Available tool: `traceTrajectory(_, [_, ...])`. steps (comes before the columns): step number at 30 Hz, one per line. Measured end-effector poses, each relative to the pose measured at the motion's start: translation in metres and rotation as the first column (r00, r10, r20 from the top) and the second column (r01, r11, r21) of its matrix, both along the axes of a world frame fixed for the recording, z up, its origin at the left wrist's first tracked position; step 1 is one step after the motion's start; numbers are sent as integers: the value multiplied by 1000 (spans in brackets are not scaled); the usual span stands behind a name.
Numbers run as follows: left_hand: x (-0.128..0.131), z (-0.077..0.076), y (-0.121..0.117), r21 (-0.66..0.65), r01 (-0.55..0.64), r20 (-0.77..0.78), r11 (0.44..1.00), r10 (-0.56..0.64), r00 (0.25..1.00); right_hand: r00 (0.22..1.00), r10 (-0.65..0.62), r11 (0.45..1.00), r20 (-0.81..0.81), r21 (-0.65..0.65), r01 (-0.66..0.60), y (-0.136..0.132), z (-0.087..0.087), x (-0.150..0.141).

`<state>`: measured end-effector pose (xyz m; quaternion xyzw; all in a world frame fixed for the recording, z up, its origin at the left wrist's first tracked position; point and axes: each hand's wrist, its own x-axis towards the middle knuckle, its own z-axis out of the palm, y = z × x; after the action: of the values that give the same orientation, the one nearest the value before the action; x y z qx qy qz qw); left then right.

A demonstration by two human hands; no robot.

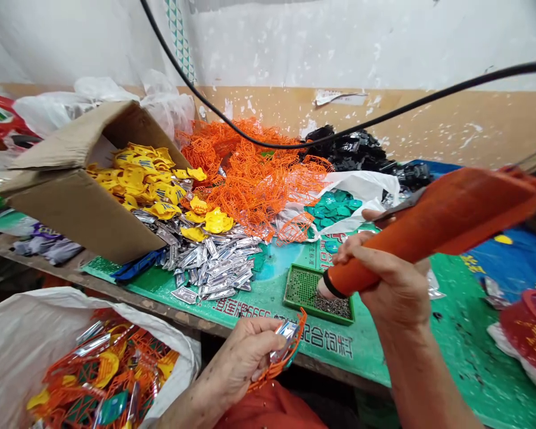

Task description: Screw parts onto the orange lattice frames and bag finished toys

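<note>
orange plastic lattice piece (pixel 279 357) with silver foil part (pixel 286 336) pinched in left hand (pixel 243 357); right hand (pixel 395 289) wrapped around orange tool handle (pixel 384 253), just above green perforated tray (pixel 301 292).

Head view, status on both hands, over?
Left hand pinching orange plastic lattice with silver foil piece. Right hand gripping tapered orange handle. Green perforated tray below it.

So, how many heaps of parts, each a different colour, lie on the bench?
5. Yellow parts in the cardboard box, orange lattice pieces beside it, black parts by the wall, teal pieces on a white plastic bag, silver parts in front. Others may hide behind the box.
</note>
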<state>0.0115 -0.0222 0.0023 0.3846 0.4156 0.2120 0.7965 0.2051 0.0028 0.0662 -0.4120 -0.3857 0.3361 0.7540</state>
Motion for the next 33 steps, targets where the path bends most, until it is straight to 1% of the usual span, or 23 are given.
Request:
traceTrajectory(3, [3,1,0,7,-16,-2,1000,16,1000,999,51,998,-1,40,-51,-12,15,-7])
traceTrajectory(6, [5,2,-1,12,-26,-7,1000,26,1000,990,143,989,-7,50,-142,-23,22,-17])
traceTrajectory(9, [5,5,-1,18,-7,-52,1000,8,999,976,218,976,-3,28,-218,-31,21,-26])
traceTrajectory(12, [5,7,0,27,-6,-52,1000,8,999,970,244,970,0,21,-244,-35,18,-31])
traceTrajectory(18, [5,3,0,13,-16,-30,1000,17,999,952,306,951,17,53,-306,-37,12,-29])
traceTrajectory(23, [6,3,0,-29,-34,-2,999,34,999,944,324,944,67,45,-328,-37,9,-27])
traceTrajectory(27, [7,1,-1,-80,-51,95,995,59,994,944,316,947,92,36,-321,-39,10,-28])
traceTrajectory(30, [7,-2,-3,-90,-54,138,994,66,988,950,297,954,93,8,-299,-40,11,-29])
traceTrajectory(33, [7,-4,-3,-85,-56,137,995,67,988,952,290,957,97,-9,-290,-41,11,-29])
